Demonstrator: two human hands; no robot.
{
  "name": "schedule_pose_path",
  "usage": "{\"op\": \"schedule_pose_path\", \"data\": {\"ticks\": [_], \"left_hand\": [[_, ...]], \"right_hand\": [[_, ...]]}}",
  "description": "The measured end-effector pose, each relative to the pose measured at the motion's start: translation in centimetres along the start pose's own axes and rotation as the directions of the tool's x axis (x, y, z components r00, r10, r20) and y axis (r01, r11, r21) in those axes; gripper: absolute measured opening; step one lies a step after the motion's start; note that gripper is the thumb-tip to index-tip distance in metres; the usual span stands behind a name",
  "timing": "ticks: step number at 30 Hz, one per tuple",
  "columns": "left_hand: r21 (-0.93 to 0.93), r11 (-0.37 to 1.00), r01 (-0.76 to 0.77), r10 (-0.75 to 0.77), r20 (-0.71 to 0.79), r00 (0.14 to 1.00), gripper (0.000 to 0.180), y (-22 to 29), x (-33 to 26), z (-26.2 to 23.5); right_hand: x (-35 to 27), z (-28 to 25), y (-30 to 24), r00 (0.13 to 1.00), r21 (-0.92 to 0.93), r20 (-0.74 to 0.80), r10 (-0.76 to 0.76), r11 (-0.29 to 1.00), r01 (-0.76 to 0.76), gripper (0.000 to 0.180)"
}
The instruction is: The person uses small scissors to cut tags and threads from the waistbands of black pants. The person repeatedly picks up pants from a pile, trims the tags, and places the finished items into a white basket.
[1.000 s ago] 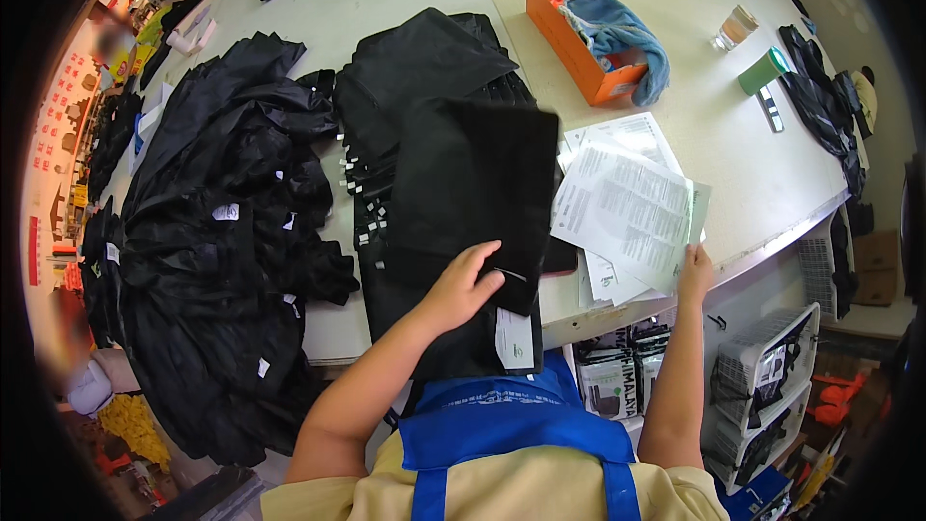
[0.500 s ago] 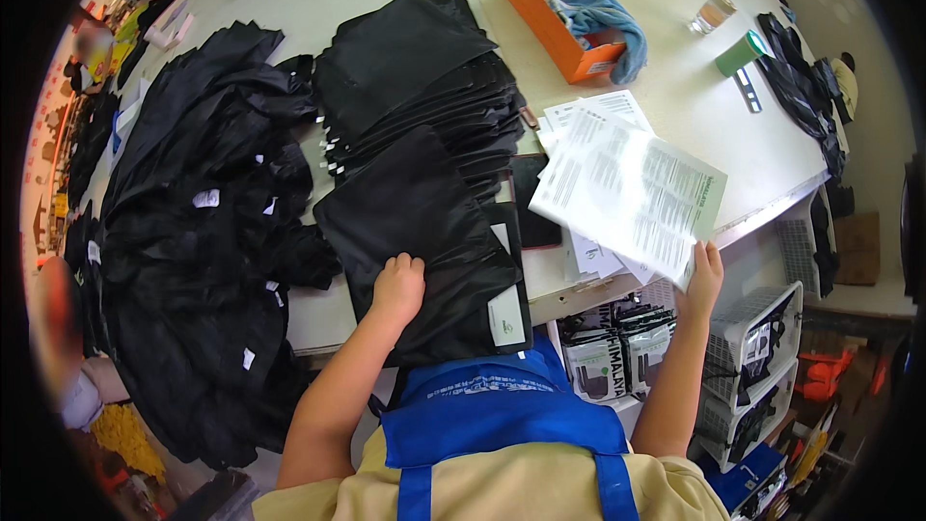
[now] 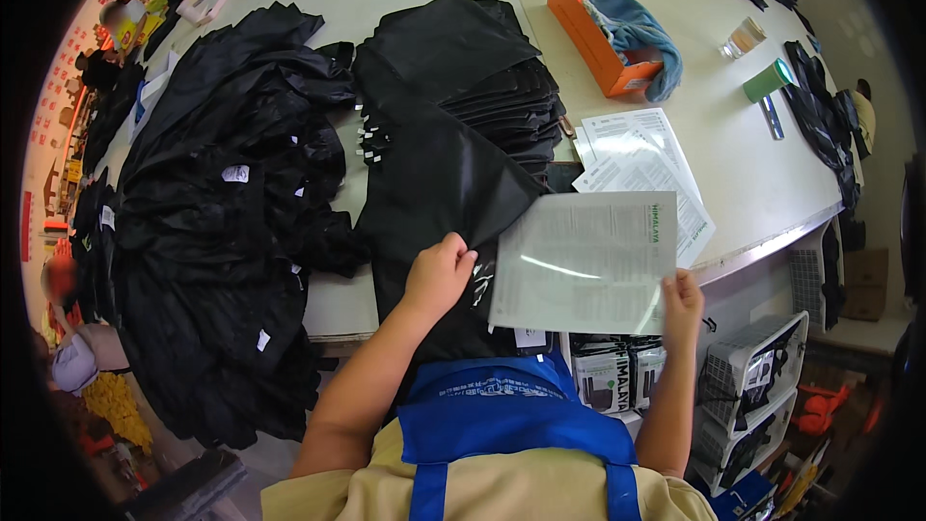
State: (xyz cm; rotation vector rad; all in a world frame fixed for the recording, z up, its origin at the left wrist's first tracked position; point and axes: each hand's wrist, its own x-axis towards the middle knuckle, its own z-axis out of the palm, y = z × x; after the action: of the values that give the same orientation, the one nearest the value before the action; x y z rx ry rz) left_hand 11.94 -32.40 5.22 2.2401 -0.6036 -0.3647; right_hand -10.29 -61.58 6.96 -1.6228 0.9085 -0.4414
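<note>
My left hand (image 3: 442, 275) is closed on the lifted edge of a folded black garment (image 3: 424, 174), whose flap rises in a smooth slant. My right hand (image 3: 683, 304) grips the right edge of a glossy white printed sheet (image 3: 584, 260). That sheet lies over the right part of the black cloth in front of me, its left edge against the raised flap. Just beyond is a neat stack of folded black garments (image 3: 511, 96) with small white tags along its left side. More printed sheets (image 3: 641, 159) are spread on the table to the right.
A loose heap of black garments (image 3: 231, 193) covers the table's left side. Farther right stand an orange box (image 3: 593, 48) with a blue cloth, a glass (image 3: 743, 39) and a green cup (image 3: 769, 80). White baskets (image 3: 752, 367) and packaged goods (image 3: 617, 371) sit below the table edge.
My right hand has brought the sheet left and nearer, from over the other sheets onto the black cloth. My left hand has moved right and now lifts the garment's edge.
</note>
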Motion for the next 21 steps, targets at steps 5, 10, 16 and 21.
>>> {"op": "schedule_pose_path", "data": {"ticks": [5,10,16,21], "left_hand": [[-0.007,0.998,-0.057,0.058,0.146,0.988,0.019,2.3,-0.4,0.1],[-0.042,0.995,-0.086,0.095,0.365,0.926,0.018,7.1,0.5,-0.3],[-0.013,0.998,-0.058,0.056,0.561,0.826,0.018,7.2,1.6,-0.8],[0.03,0.992,0.124,-0.115,0.633,0.766,0.022,4.9,0.6,0.4]], "right_hand": [[-1.1,1.3,1.5,0.999,0.17,-0.038,0.011,0.985,-0.004,0.01],[-0.4,-2.2,2.1,0.992,0.252,-0.123,-0.004,0.967,0.035,0.009],[0.0,-6.7,1.4,0.997,0.08,-0.063,-0.05,0.995,0.055,0.009],[-0.2,-3.8,2.8,1.0,0.046,0.005,-0.017,0.999,0.017,0.009]]}}
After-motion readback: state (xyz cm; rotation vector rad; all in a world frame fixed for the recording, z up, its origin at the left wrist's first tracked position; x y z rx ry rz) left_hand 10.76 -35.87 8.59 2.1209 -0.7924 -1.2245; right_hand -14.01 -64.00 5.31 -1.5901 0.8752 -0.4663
